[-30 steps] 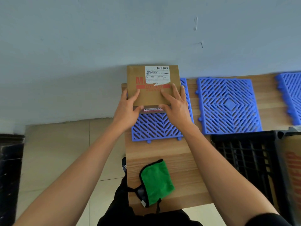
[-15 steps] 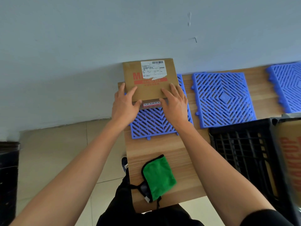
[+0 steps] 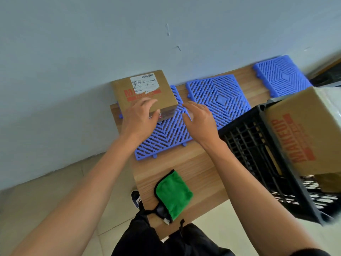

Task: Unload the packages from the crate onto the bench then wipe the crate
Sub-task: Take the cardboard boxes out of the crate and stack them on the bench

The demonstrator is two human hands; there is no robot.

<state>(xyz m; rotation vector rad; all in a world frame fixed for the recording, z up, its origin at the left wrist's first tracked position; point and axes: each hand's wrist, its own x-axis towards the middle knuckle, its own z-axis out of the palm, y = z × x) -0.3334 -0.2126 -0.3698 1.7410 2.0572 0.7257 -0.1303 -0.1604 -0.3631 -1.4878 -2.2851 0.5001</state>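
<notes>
A flat brown cardboard package [image 3: 145, 89] with a white label lies on a blue grid mat [image 3: 166, 133] at the wooden bench's [image 3: 193, 169] far left, against the wall. My left hand [image 3: 139, 119] hovers over its near edge, fingers apart, holding nothing. Just right of the package, my right hand [image 3: 201, 121] is open above the mat. The black plastic crate [image 3: 258, 154] stands at the right with a large brown "MAKEUP" box [image 3: 304, 132] in it. A green cloth [image 3: 173, 194] lies at the bench's near edge.
Two more blue grid mats [image 3: 219, 100] [image 3: 282, 76] lie along the wall to the right. A tiled floor [image 3: 46, 200] is to the left of the bench. The pale blue wall [image 3: 129, 34] closes off the far side.
Both hands have let go of the package and pulled back from it; the right hand moved right. The view has swung right, showing more of the crate and its box.
</notes>
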